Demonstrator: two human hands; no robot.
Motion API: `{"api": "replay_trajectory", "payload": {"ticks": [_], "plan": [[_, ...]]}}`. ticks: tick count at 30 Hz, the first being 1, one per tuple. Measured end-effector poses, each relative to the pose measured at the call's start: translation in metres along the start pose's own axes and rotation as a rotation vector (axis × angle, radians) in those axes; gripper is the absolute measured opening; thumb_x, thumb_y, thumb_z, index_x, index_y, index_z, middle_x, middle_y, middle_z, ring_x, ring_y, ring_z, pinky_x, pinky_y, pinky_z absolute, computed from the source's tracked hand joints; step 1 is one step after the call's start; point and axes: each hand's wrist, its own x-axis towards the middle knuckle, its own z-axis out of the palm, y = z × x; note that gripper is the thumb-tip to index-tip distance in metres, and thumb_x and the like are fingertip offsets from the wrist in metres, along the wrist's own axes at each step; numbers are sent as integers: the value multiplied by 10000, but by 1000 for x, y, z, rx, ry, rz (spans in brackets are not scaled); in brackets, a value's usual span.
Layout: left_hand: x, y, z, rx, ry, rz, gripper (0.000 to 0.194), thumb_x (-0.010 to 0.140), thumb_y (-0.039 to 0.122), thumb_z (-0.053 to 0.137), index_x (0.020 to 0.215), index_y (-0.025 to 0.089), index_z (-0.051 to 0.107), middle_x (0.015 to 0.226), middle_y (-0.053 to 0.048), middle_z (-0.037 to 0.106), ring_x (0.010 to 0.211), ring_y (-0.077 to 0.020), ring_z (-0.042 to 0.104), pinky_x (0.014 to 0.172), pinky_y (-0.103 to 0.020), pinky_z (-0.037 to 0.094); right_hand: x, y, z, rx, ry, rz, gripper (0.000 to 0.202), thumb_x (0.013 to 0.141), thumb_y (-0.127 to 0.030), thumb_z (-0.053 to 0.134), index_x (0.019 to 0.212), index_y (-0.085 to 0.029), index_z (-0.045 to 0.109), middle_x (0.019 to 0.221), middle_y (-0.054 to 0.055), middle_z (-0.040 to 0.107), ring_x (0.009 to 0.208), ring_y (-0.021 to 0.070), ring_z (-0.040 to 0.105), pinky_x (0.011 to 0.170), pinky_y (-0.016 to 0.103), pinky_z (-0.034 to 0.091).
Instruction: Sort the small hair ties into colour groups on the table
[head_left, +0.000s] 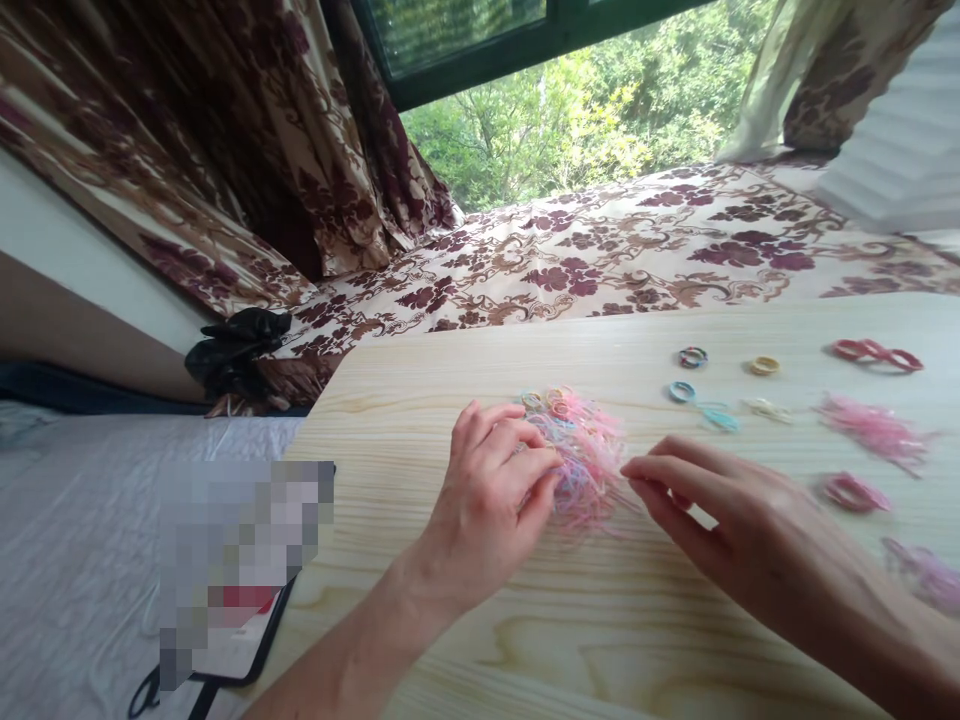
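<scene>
A tangled pile of thin pink, lilac and blue elastic bands lies on the wooden table, with a few thicker hair ties at its far edge. My left hand rests against the pile's left side, fingers curled and thumb near the index finger, its tips in the bands. At the right side of the pile my right hand is closed in a pinch, with thin pink strands at its fingertips. Exactly how many strands it grips is too blurred to tell.
Sorted groups lie to the right: pink bands, red hair ties, a yellow ring, blue bands and lilac bands. A blurred-out tablet-like device stands beyond the table's left edge. Patterned cloth covers the window ledge.
</scene>
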Motion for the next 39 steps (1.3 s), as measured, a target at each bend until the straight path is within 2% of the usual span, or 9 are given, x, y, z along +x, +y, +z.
{"api": "replay_trajectory", "payload": {"ticks": [6, 11, 13, 17, 22, 28, 39], "plan": [[1, 2, -4, 16, -43, 4, 126, 857, 99, 605, 847, 201, 678, 1032, -63, 666, 1180, -268, 542, 1095, -558, 373, -3, -1, 6, 10, -29, -22, 276, 962, -197, 432, 852, -197, 685, 749, 41, 651, 597, 128, 601, 535, 239, 463], [1, 5, -11, 28, -145, -2, 130, 840, 95, 607, 807, 209, 661, 1101, -53, 642, 1274, -275, 492, 1149, -589, 289, -3, -1, 7, 25, -26, -40, 263, 955, -179, 434, 858, -195, 678, 742, 35, 647, 587, 127, 603, 524, 235, 452], [0, 6, -13, 26, -178, -11, 97, 829, 137, 640, 755, 199, 644, 1087, -52, 640, 1277, -278, 492, 1160, -601, 262, -3, -2, 8, 30, -22, -51, 259, 952, -173, 433, 863, -191, 676, 743, 35, 648, 589, 133, 609, 525, 240, 456], [-1, 7, -14, 33, -220, -18, 163, 824, 257, 693, 695, 189, 621, 1037, -54, 645, 1247, -278, 512, 1166, -616, 244, -2, -4, 6, 41, -40, -50, 256, 946, -162, 431, 856, -195, 668, 753, 37, 657, 592, 137, 617, 524, 240, 460], [-1, 8, -14, 72, -288, -25, 164, 840, 269, 687, 713, 177, 638, 1010, -54, 653, 1221, -279, 525, 1167, -651, 218, -1, -5, 6, 49, -23, -52, 253, 941, -149, 431, 857, -200, 664, 769, 35, 669, 613, 133, 630, 533, 235, 459], [-1, 8, -13, 108, -264, -24, 149, 859, 142, 600, 723, 176, 652, 995, -47, 660, 1210, -261, 529, 1175, -653, 202, -2, -5, 8, 58, -30, -38, 243, 941, -156, 438, 856, -202, 661, 774, 25, 665, 612, 128, 624, 536, 240, 458], [1, 7, -16, 29, -156, -74, 139, 860, 130, 595, 737, 191, 620, 939, -13, 646, 1199, -229, 525, 1186, -572, 196, -2, -5, 8, 95, -8, -45, 227, 942, -154, 453, 875, -201, 664, 783, 25, 661, 619, 123, 622, 539, 236, 465]]}}
